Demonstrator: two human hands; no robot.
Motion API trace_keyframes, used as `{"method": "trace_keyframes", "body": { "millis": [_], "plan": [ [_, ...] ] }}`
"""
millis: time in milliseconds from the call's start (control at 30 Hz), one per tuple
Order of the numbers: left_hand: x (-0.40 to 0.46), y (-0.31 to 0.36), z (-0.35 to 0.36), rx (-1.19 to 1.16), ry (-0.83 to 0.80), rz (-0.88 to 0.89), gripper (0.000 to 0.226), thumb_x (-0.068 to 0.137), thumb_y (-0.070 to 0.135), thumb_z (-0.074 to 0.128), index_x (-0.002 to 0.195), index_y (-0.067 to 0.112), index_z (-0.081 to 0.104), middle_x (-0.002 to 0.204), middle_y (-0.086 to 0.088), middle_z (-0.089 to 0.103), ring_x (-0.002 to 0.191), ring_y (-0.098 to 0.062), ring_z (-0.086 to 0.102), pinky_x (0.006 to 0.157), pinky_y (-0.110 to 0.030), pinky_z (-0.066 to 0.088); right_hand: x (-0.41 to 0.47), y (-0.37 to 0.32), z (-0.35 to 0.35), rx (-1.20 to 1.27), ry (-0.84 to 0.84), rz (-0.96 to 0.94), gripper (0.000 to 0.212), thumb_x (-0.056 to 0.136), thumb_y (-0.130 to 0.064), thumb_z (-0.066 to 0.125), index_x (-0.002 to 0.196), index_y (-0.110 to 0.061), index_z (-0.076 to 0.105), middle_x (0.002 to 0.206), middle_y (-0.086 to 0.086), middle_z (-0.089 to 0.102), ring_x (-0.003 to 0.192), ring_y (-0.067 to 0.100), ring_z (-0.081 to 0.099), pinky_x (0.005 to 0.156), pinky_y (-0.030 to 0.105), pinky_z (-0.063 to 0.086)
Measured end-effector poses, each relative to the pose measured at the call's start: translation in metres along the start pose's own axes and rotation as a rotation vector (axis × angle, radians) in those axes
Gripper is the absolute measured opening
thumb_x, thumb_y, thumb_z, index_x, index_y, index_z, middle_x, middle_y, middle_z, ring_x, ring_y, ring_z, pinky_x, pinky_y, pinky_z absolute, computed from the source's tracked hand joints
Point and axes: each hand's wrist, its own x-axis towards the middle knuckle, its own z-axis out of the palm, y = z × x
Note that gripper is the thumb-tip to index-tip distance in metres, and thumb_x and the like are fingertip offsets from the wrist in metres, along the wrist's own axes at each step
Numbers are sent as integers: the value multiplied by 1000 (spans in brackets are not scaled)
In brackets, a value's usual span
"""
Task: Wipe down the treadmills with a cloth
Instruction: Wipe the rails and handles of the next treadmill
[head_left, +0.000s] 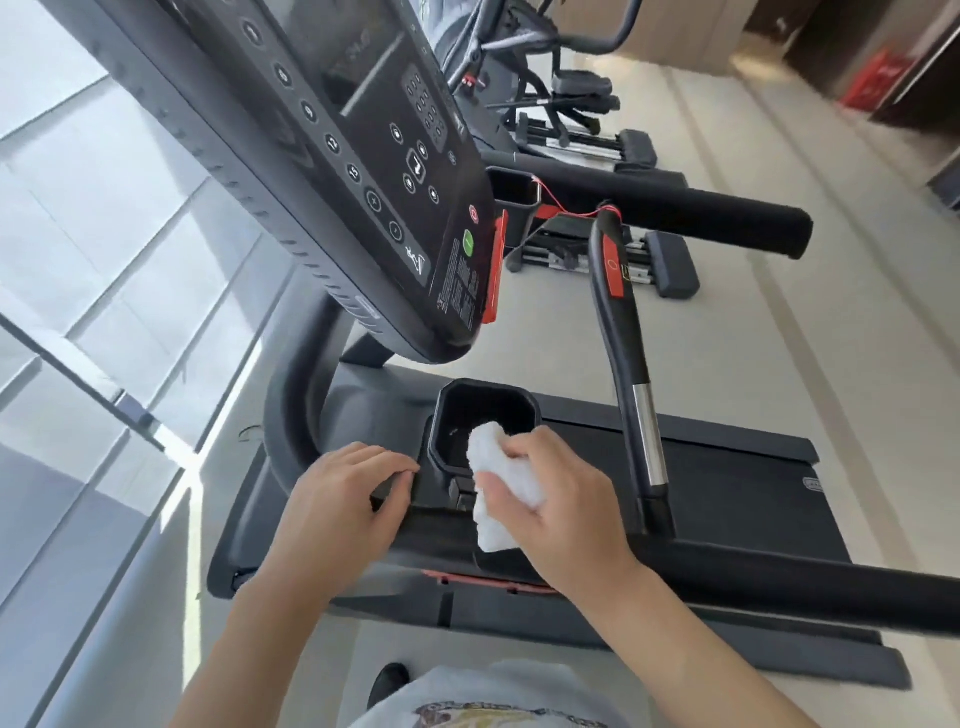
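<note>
The white cloth (496, 488), low in the frame's centre, is bunched at the rim of the black cup holder (485, 426). It looks soft, light and limp, so gripping it in a wad suits it best. The right hand (566, 512) grips it so, fingers curled round. The left hand (345, 499) rests nearly flat on the treadmill (727, 483) frame, under the console (395, 171) at upper centre.

I see the right hand (566, 512) holding a white cloth (501, 491) at the edge of the black cup holder (485, 426) on the treadmill (727, 483). The left hand (345, 504) rests just beside the cup holder.
</note>
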Motion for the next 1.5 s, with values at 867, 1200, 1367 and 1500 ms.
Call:
{"method": "trace_keyframes", "body": {
  "millis": [867,1200,1367,1500],
  "plan": [
    [20,-36,-4,-8,-83,38,17,83,32,53,70,24,59,58,9,54,57,-14,52,50,-31,45,91,23,41,-382,-51,302,21,96,-42,63,90,-21,64,82,-6,58,74,25,56,63,34,42],
    [21,-35,0,34,-62,76,18,81,32,56,65,24,59,55,9,52,53,-14,49,44,-23,33,20,-13,28,-200,-9,483,7,92,-30,69,86,-28,73,89,-24,70,83,7,59,72,30,49],
    [22,-34,1,38,-60,76,22,82,33,53,63,22,57,54,7,50,51,-16,47,44,-22,28,35,-27,50,-255,-78,393,36,92,-42,65,70,-26,41,65,-12,53,65,13,51,58,33,35],
    [22,-33,-1,49,-62,68,24,80,26,58,58,21,48,51,6,44,47,-17,40,43,-21,20,48,-55,86,-259,-83,268,28,96,-48,57,84,-29,40,84,-14,65,70,16,56,61,34,43]
  ]
}}
